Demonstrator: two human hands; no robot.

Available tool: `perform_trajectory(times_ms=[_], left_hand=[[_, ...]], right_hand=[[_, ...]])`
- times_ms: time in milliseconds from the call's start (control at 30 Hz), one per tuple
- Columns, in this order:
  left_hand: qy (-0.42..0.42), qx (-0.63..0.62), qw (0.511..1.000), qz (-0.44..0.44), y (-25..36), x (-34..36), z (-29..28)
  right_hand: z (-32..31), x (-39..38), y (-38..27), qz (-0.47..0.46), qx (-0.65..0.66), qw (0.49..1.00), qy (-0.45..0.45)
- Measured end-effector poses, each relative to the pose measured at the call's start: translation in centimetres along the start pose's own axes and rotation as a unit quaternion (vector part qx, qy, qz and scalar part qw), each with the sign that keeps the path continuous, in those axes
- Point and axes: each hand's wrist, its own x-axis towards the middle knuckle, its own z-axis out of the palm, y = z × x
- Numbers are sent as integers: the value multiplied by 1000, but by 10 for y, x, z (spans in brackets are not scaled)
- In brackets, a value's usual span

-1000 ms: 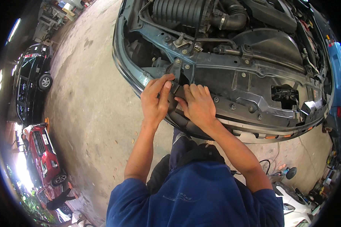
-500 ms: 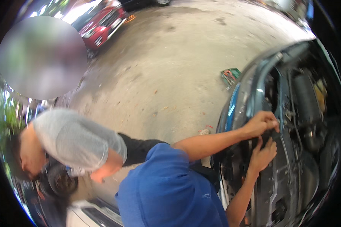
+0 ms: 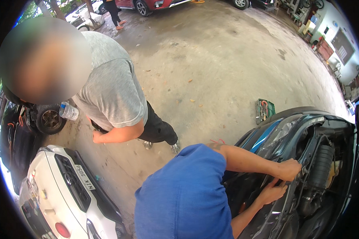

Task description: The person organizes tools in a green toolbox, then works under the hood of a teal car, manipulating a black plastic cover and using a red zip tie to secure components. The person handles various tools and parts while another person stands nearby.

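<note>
Under a raised hood, the engine bay of a dark blue car (image 3: 281, 153) lies to my right. My left arm stretches from a blue sleeve, and my left hand (image 3: 290, 170) is curled closed at the front upper panel (image 3: 285, 201). What its fingers grip is hidden. Just below it my right hand (image 3: 272, 192) reaches to the same panel edge, thumb and index finger apart, with no object visible in it. Deeper in the bay sits a black ribbed air duct (image 3: 322, 159), past my fingertips.
A person in a grey shirt (image 3: 111, 85) stands at left, a clear plastic bottle (image 3: 69, 111) beside them. A white car (image 3: 60, 191) is parked close at lower left. An open green toolbox (image 3: 270, 108) with tools lies on the concrete (image 3: 211, 71) ahead of the dark car.
My view has shifted, so the dark car sits lower and more of the white car shows. The grey-shirted person went from bent over to upright. My hands stay at the panel.
</note>
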Motion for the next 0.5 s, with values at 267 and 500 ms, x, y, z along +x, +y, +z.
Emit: perform_trajectory(times_ms=[267,500], left_hand=[[-169,32,970,169,-21,13,-24],[-15,12,975,223,-28,-12,-12]], right_hand=[[-2,4,-1,1,-20,1000,-3],[8,7,13,-25,-28,999,-3]])
